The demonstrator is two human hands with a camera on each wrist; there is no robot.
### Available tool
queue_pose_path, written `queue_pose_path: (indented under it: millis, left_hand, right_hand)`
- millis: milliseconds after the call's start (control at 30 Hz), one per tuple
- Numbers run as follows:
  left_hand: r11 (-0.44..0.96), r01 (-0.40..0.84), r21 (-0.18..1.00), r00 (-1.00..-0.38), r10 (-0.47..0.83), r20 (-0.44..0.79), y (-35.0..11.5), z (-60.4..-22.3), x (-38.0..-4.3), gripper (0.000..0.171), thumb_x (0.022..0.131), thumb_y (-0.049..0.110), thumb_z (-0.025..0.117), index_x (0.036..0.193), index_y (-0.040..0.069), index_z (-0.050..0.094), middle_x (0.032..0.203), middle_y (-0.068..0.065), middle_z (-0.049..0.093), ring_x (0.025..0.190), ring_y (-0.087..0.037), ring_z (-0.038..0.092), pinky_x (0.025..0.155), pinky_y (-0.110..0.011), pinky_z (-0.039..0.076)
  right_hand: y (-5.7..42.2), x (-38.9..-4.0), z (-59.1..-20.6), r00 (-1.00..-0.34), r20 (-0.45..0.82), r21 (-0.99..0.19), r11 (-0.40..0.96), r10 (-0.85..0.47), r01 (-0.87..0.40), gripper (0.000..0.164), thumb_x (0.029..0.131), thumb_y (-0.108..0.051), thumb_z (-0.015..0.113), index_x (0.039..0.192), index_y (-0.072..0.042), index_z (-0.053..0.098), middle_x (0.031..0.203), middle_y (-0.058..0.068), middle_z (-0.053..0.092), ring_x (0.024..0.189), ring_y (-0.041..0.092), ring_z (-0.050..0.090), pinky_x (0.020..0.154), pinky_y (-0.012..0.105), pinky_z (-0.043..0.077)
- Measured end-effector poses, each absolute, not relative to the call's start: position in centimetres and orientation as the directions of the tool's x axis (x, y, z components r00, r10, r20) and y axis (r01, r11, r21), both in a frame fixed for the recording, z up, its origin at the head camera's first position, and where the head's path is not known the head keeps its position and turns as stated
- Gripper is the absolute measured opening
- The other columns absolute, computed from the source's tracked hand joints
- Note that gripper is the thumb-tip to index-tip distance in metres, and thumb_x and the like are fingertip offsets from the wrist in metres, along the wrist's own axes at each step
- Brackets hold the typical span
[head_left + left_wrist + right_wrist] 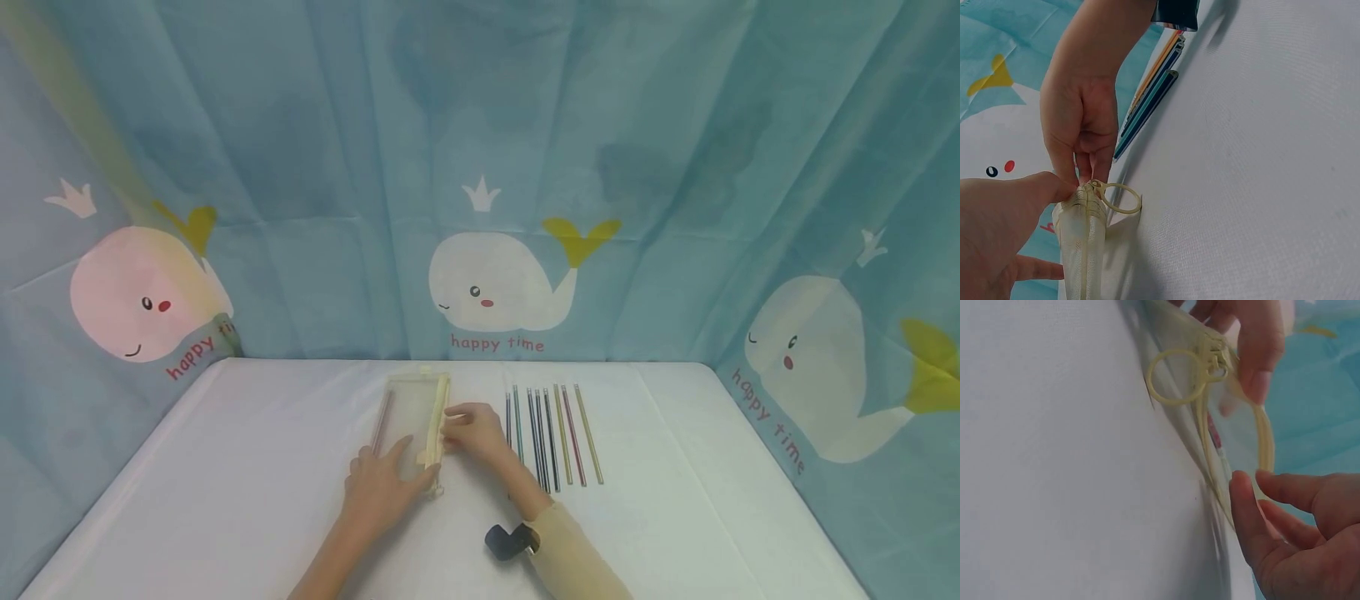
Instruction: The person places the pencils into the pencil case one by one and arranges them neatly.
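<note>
A translucent zip pencil case (408, 408) with pale yellow edging lies on the white table, its zip side to the right. My left hand (378, 492) grips the case's near end, thumb at the zip corner. With thumb and fingertips, my right hand (476, 429) pinches the edging along the zip side. The mouth gapes between both hands in the right wrist view. A yellow pull ring (1151, 378) hangs at the zip's near end. Through the clear side shows a reddish pencil (1213, 430) inside.
Several pencils (573, 435), dark, teal, red and gold, lie side by side to the right of the case, partly behind my right forearm. A black wrist camera (506, 543) sits at my right sleeve. A blue curtain (322, 292) with whales stands behind the table.
</note>
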State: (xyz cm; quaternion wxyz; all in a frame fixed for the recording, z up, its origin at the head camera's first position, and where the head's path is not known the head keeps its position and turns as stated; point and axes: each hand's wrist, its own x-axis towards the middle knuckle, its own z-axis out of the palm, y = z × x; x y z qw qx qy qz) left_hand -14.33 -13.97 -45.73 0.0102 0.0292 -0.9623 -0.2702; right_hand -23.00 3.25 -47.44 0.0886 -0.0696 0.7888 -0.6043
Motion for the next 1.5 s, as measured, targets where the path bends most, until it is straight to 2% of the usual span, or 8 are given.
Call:
queue_pose_path:
  millis: [333,667,1067,1300,1500]
  left_hand:
    - [0.847,-0.053,0.529,-0.998,-0.066,0.007,-14.0,-45.8,-14.3,0.077,0.092,0.06,0.072,0.146,0.006,0.061,0.118,-0.03,0.057,0.101,-0.04,0.052,0.081,-0.057,0.044]
    - [0.853,-0.051,0.52,-0.998,-0.067,0.012,-13.9,-45.8,-14.3,0.076,0.092,0.059,0.072,0.145,0.006,0.061,0.118,-0.03,0.057,0.102,-0.041,0.052,0.082,-0.058,0.044]
    - [0.857,-0.057,0.513,-0.998,-0.067,0.0,-13.8,-45.8,-14.3,0.077,0.092,0.061,0.072,0.146,0.006,0.061,0.119,-0.03,0.056,0.102,-0.041,0.052,0.084,-0.059,0.045]
    - [0.857,-0.057,0.512,-0.998,-0.068,0.002,-13.8,-45.7,-14.4,0.076,0.093,0.059,0.072,0.145,0.005,0.061,0.118,-0.031,0.057,0.104,-0.043,0.052,0.084,-0.06,0.045]
    - [0.853,-0.066,0.518,-0.997,-0.074,-0.006,-13.8,-45.8,-14.4,0.076,0.092,0.058,0.072,0.145,0.005,0.061,0.118,-0.031,0.057,0.104,-0.043,0.052,0.084,-0.06,0.044]
  right_hand:
    - [5.4,-22.5,-47.3,-0.98,-0.043,-0.972,0.235,-0.195,-0.004,0.036,0.095,-0.003,0.074,0.129,0.008,0.067,0.105,0.019,0.076,0.085,0.027,0.078,0.075,0.033,0.063]
    - [6.7,-22.1,-47.1,-0.99,-0.019,-0.95,0.312,-0.142,-0.027,0.037,0.095,-0.012,0.076,0.129,0.001,0.07,0.107,0.014,0.076,0.09,0.024,0.076,0.077,0.033,0.063]
    - [7.2,-21.6,-46.4,-0.996,-0.041,-0.943,0.334,-0.08,0.012,0.041,0.095,-0.012,0.077,0.134,-0.003,0.067,0.111,0.013,0.074,0.089,0.023,0.075,0.076,0.034,0.062]
    - [7.4,-21.4,-46.3,-0.997,0.019,-0.931,0.363,-0.078,-0.046,0.041,0.094,-0.011,0.077,0.133,-0.001,0.067,0.115,0.017,0.073,0.094,0.027,0.075,0.076,0.035,0.062]
    - [7.8,-21.5,-46.5,-0.998,0.03,-0.916,0.397,-0.051,-0.048,0.044,0.094,-0.012,0.077,0.135,-0.001,0.066,0.123,0.021,0.07,0.107,0.035,0.072,0.081,0.038,0.062]
